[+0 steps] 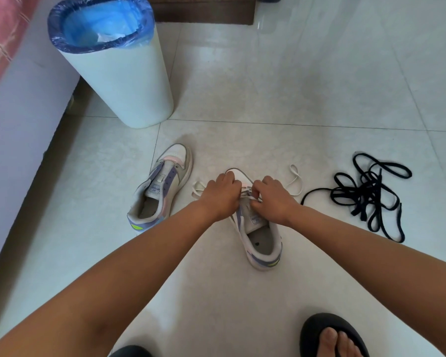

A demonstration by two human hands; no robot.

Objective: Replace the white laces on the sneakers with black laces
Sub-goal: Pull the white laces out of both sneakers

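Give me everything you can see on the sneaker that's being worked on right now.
The sneaker being worked on stands upright on the pale tile floor, toe away from the person. It looks white and grey with lavender side panels, a neon-yellow heel accent and a grey insole. Its white lace trails loose past both sides of the toe. The left hand and right hand grip lace over the eyelets, hiding the forefoot.

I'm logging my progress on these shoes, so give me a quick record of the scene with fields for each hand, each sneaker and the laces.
left hand: grips the white lace
right hand: pinches the white lace over the eyelets
near sneaker: being unlaced, white lace partly out
far sneaker: no lace visible, on floor left
black laces: tangled pile, right, untouched
bin: blue liner, behind far sneaker
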